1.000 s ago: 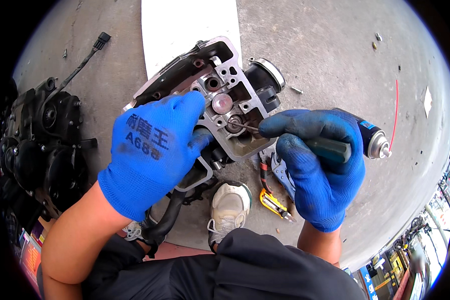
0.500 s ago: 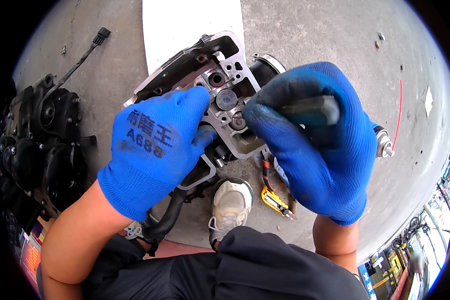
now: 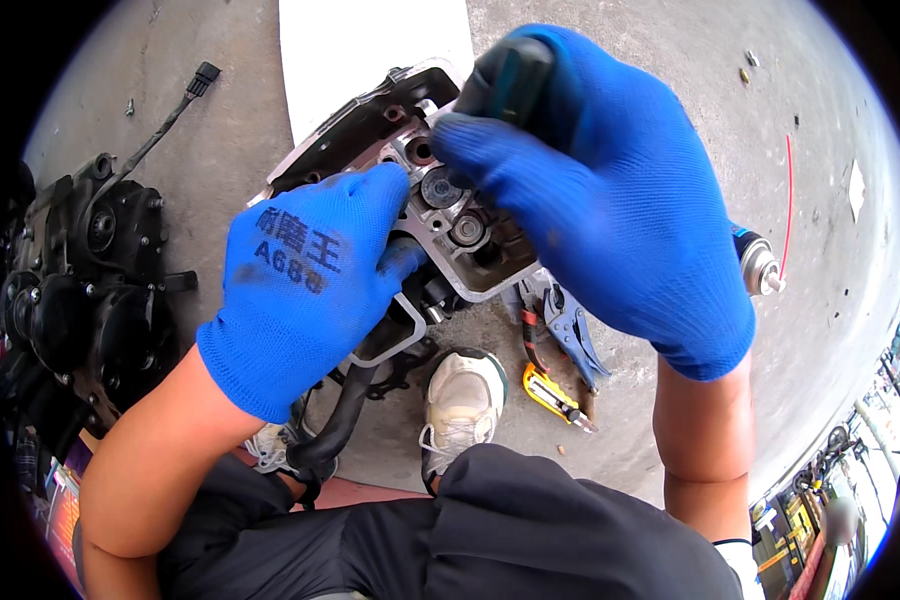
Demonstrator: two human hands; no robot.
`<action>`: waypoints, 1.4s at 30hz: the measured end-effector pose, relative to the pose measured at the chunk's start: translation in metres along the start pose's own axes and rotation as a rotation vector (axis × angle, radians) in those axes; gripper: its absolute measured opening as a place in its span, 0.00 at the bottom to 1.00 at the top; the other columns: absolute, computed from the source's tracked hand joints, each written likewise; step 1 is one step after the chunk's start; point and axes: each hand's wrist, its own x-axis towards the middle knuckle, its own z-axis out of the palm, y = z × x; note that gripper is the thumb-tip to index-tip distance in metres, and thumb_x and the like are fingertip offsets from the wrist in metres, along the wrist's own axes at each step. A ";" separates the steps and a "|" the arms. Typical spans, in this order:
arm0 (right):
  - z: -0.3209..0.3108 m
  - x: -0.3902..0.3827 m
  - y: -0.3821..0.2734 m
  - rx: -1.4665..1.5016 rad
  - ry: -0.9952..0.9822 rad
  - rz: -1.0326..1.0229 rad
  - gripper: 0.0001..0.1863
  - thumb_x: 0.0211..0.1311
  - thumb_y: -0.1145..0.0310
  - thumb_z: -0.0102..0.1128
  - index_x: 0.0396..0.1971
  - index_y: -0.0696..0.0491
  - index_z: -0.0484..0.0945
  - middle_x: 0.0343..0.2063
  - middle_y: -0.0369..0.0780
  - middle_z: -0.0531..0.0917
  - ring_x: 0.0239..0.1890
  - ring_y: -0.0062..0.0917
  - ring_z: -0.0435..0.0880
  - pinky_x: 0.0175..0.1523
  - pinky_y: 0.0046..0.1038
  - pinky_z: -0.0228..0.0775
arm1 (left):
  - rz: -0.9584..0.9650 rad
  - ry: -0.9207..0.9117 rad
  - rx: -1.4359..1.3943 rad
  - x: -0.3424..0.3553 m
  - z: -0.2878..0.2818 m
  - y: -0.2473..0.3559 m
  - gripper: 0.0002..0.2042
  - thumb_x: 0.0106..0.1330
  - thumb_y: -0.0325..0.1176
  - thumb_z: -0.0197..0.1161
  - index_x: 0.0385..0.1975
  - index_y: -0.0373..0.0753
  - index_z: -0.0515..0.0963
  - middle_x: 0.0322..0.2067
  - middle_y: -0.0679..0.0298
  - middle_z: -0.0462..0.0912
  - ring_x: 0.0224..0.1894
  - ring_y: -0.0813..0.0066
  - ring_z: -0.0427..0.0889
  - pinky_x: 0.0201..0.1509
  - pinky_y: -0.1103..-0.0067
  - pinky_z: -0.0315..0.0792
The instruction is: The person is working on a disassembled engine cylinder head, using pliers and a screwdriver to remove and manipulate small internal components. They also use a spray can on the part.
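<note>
A metal engine cylinder head [image 3: 490,282] stands at a slant in front of me, its round valve parts [image 3: 440,187] showing in the cavity. My left hand [image 3: 315,270], in a blue work glove, grips its left side, thumb and fingers closed round a wall. My right hand [image 3: 600,190], in a matching glove, is raised over the upper right of the head. Its fingers wrap round a dark teal tool handle [image 3: 520,80], like a screwdriver's, blurred by motion. The tool's working end is hidden behind the hand.
A black engine block [image 3: 65,310] with a cable lies left. Near my shoe [image 3: 465,395] are blue locking pliers [image 3: 572,335], a red-and-black handled tool [image 3: 532,340] and a yellow utility knife [image 3: 555,397]. A spray can [image 3: 757,265] lies right; white sheet [image 3: 370,45] beyond.
My right hand has moved up and to the left with the tool, its handle now more upright. The locking pliers have come into fuller view. My left hand keeps its grip on the cylinder head.
</note>
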 end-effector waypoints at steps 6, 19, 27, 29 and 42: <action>-0.006 -0.023 0.002 0.194 0.033 0.136 0.10 0.61 0.76 0.65 0.41 0.60 0.77 0.34 0.40 0.84 0.36 0.21 0.84 0.42 0.23 0.77 | -0.017 -0.002 -0.019 -0.001 -0.001 0.000 0.11 0.57 0.34 0.69 0.35 0.39 0.75 0.29 0.55 0.81 0.33 0.52 0.82 0.35 0.66 0.75; 0.001 -0.053 -0.001 0.310 0.310 0.020 0.10 0.63 0.81 0.59 0.43 0.61 0.73 0.35 0.48 0.84 0.39 0.30 0.86 0.47 0.31 0.80 | -0.029 0.003 -0.061 -0.001 0.000 -0.002 0.12 0.55 0.33 0.71 0.33 0.38 0.74 0.27 0.54 0.79 0.29 0.51 0.80 0.32 0.67 0.73; 0.008 -0.051 0.014 0.269 0.262 0.027 0.10 0.58 0.84 0.63 0.40 0.62 0.76 0.37 0.45 0.85 0.41 0.28 0.87 0.49 0.30 0.81 | -0.014 -0.075 0.030 0.002 -0.003 0.000 0.14 0.56 0.34 0.69 0.38 0.40 0.73 0.29 0.57 0.80 0.32 0.56 0.82 0.33 0.66 0.75; 0.007 -0.047 0.008 0.273 0.235 0.013 0.09 0.57 0.84 0.65 0.38 0.61 0.77 0.37 0.45 0.85 0.40 0.28 0.86 0.48 0.30 0.80 | -0.010 -0.078 0.039 0.001 -0.003 -0.001 0.14 0.56 0.34 0.69 0.38 0.40 0.73 0.29 0.57 0.80 0.32 0.56 0.82 0.33 0.66 0.75; 0.008 -0.030 -0.001 0.269 0.203 0.037 0.11 0.56 0.83 0.66 0.40 0.61 0.78 0.34 0.40 0.82 0.38 0.23 0.84 0.46 0.25 0.79 | -0.011 -0.028 -0.026 0.001 -0.002 -0.001 0.12 0.53 0.32 0.71 0.33 0.38 0.75 0.28 0.53 0.80 0.31 0.51 0.81 0.34 0.65 0.75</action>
